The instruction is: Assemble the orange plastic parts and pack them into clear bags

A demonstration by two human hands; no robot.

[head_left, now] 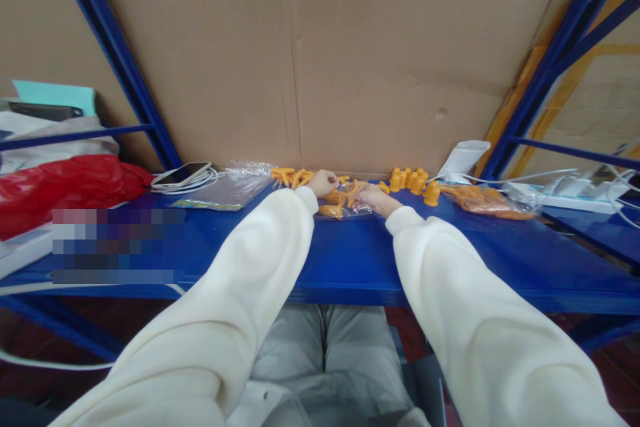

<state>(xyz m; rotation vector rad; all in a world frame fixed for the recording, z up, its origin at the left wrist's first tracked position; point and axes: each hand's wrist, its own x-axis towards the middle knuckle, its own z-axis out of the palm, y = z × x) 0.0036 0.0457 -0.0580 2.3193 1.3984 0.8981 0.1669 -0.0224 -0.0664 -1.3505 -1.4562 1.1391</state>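
Both my arms, in cream sleeves, reach across a blue shelf (350, 260). My left hand (323, 183) is curled closed beside a loose pile of small orange plastic parts (293, 177); what it holds is too small to make out. My right hand (371, 198) rests with fingers closed over orange parts lying on a clear plastic bag (345, 203). A group of upright orange parts (413, 181) stands just right of my right hand.
A brown cardboard sheet (320, 60) backs the shelf. A phone with white cable (183, 175) and a clear bag (225, 190) lie left. A red bag (60, 190) is far left. A filled orange bag (483, 201), a white pouch (465, 159) and a power strip (565, 197) lie right.
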